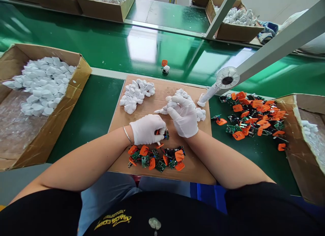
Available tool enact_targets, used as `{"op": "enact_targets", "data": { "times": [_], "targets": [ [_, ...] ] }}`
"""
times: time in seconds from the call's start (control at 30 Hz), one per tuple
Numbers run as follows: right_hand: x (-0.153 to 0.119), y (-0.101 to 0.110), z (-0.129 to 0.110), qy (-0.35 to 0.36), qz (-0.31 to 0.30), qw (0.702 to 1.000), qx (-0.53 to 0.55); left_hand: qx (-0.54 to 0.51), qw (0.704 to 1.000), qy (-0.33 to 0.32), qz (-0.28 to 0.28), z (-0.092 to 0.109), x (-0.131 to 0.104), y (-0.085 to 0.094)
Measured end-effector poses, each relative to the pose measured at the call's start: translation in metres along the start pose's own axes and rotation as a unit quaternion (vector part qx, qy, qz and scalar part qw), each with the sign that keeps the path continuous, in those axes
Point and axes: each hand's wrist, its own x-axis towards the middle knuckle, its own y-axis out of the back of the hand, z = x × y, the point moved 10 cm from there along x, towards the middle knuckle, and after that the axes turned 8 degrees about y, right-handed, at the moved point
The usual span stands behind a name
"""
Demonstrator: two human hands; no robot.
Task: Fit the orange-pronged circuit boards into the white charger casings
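My left hand (148, 129), in a white glove, is closed on a small green circuit board (166, 134) with an orange part, low over the cardboard sheet (162, 88). Beside it my right hand (185, 116), also gloved, has its thumb and fingers curled together above a pile of white plastic pieces (182, 93); whatever lies between them blends with the glove. Another heap of white pieces (137, 93) rests at the sheet's far left. Close to my body, several circuit boards with orange parts (151, 163) lie in a loose row.
A cardboard box of white pieces (48, 83) stands left. At right are a heap of orange-and-green board assemblies (254, 115), another box (290, 127) and a clear-handled round device (226, 79) against the post. One assembly (165, 67) sits on the green surface beyond the sheet.
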Motion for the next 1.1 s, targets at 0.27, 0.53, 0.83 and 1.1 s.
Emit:
{"op": "enact_targets", "data": {
  "times": [0.27, 0.53, 0.83, 1.1],
  "targets": [
    [0.002, 0.007, 0.002, -0.034, 0.083, 0.992, 0.09, 0.139, 0.987, -0.078, -0.011, 0.018, -0.005, -0.003],
    [0.003, 0.019, 0.007, -0.038, 0.113, 0.988, 0.096, -0.28, 0.934, 0.011, 0.221, -0.025, -0.007, 0.049],
    [0.006, -0.006, -0.007, -0.08, 0.013, 0.99, 0.112, -0.369, 0.871, 0.069, 0.317, -0.059, -0.008, 0.065],
    [0.001, -0.001, -0.022, 0.006, -0.003, 0.993, 0.117, -0.368, 0.875, 0.082, 0.304, -0.061, -0.009, 0.057]
  ]
}}
